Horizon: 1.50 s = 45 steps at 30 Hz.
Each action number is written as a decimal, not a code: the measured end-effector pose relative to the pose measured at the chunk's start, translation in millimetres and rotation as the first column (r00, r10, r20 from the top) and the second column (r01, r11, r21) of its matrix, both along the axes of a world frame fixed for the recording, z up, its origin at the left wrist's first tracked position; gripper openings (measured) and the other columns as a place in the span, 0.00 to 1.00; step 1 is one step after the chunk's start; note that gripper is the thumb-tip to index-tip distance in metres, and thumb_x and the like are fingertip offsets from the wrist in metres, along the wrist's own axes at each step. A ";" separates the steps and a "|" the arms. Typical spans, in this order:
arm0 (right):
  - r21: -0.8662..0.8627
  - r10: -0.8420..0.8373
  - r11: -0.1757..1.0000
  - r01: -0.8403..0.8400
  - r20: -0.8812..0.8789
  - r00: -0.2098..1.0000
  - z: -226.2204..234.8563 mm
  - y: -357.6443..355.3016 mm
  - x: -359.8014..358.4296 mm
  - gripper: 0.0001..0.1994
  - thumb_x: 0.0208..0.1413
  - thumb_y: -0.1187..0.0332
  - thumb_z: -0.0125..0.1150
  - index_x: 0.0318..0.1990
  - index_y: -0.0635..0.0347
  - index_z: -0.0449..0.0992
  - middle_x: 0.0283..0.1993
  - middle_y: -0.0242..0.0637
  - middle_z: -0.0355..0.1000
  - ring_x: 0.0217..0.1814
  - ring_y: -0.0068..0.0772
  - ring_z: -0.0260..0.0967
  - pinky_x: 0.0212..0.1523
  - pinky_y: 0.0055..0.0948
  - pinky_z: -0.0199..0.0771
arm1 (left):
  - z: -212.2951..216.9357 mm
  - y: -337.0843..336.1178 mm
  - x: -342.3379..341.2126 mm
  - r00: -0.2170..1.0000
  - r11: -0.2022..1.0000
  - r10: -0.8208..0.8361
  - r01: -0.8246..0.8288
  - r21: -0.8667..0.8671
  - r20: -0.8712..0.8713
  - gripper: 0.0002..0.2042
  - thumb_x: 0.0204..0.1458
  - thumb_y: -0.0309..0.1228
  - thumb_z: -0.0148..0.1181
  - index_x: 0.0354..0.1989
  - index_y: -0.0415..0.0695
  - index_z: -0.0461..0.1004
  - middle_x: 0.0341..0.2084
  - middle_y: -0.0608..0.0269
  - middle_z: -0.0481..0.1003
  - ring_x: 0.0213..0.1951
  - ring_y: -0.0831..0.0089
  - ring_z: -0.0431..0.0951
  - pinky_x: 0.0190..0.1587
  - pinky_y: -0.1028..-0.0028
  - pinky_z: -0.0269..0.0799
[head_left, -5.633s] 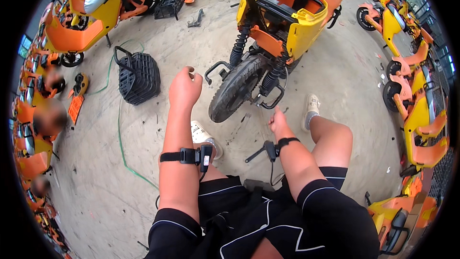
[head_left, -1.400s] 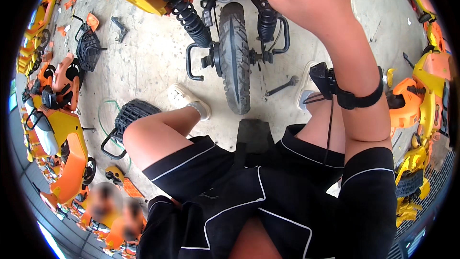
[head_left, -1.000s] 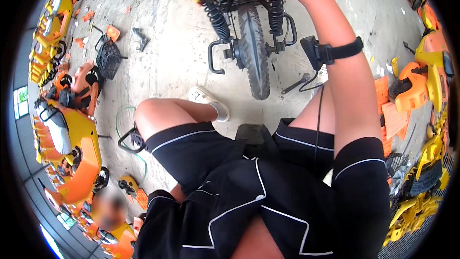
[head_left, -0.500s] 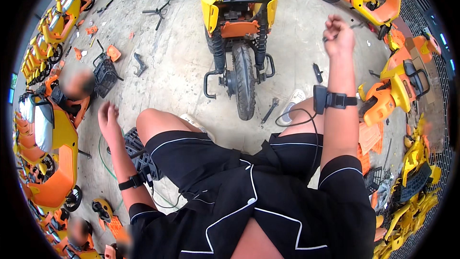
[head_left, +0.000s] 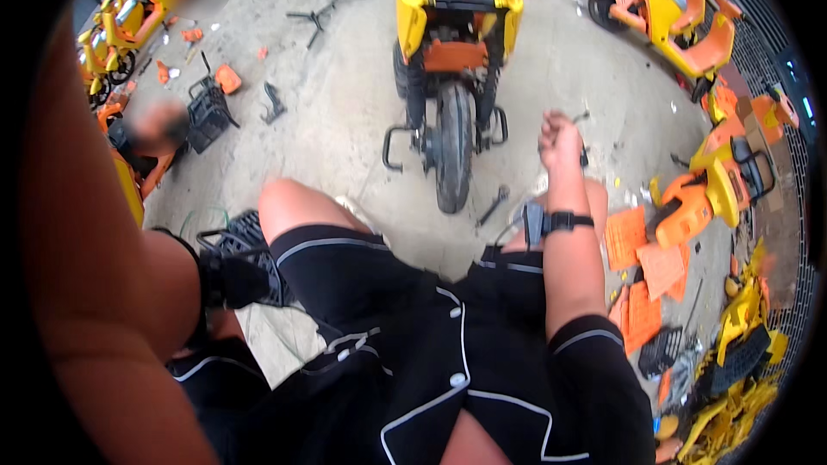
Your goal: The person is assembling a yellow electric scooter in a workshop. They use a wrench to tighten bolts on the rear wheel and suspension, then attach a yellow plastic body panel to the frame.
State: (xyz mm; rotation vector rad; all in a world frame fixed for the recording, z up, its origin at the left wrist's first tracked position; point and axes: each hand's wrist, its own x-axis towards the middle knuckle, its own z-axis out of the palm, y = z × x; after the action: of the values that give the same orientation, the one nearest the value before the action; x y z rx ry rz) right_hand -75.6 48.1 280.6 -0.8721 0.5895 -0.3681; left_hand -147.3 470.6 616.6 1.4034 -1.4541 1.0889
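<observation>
My right hand (head_left: 562,145) is closed in front of my right knee. A thin dark rod-like tool (head_left: 581,116) sticks out of it; its exact kind is not clear. Very large and blurred at the left edge is my left hand (head_left: 112,293), raised close to the camera. Its fingers run out into the dark rim, so what they do is hidden. Ahead of me stands a partly stripped yellow and orange scooter (head_left: 411,13), with a black-tyred wheel (head_left: 454,151) toward me. A wrench (head_left: 494,205) lies on the floor by my right foot.
Orange panels (head_left: 642,310) and yellow body parts (head_left: 736,370) lie at the right. Yellow and orange scooters (head_left: 680,9) stand far right, more in a row (head_left: 129,26) far left. A black basket (head_left: 209,112) and a black three-armed frame (head_left: 317,15) lie at the left.
My left hand has come up from beside my left knee to close before the camera. My right hand has come down and inward, still with the thin tool. The view has shifted slightly.
</observation>
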 end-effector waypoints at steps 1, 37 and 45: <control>-0.066 -0.032 0.997 0.028 -0.049 0.998 2.3 -17.6 -6.7 0.09 0.53 0.75 0.53 0.42 0.59 0.73 0.37 0.34 0.73 0.26 0.22 0.64 0.16 0.21 0.54 | -10.9 -2.1 11.8 0.999 0.998 -0.025 0.023 -0.053 -0.022 0.31 0.56 0.36 0.57 0.67 0.41 0.58 0.62 0.47 0.63 0.61 0.53 0.66 0.60 0.55 0.62; -0.261 0.390 0.889 -0.377 -0.001 0.921 82.6 39.3 46.9 0.08 0.56 0.74 0.51 0.44 0.60 0.70 0.36 0.35 0.72 0.26 0.18 0.64 0.16 0.17 0.56 | -143.4 -14.3 129.0 0.703 0.691 -0.458 -0.105 -0.716 -0.545 0.23 0.58 0.30 0.47 0.63 0.40 0.63 0.60 0.52 0.67 0.61 0.61 0.67 0.63 0.66 0.59; -0.218 0.748 0.559 -0.800 -0.286 0.600 45.7 115.9 97.3 0.07 0.62 0.70 0.52 0.43 0.62 0.71 0.30 0.29 0.69 0.25 0.15 0.64 0.19 0.14 0.58 | -355.3 -44.5 221.6 -0.173 0.899 0.346 -0.221 0.379 -0.922 0.19 0.53 0.33 0.56 0.52 0.38 0.73 0.42 0.49 0.78 0.47 0.58 0.78 0.53 0.65 0.71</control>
State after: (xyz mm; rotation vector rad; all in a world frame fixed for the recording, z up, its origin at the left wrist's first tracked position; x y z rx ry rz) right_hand 21.8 164.0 326.3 -1.4084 0.2270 0.4560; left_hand 74.3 426.1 261.3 1.9264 0.0827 -0.1538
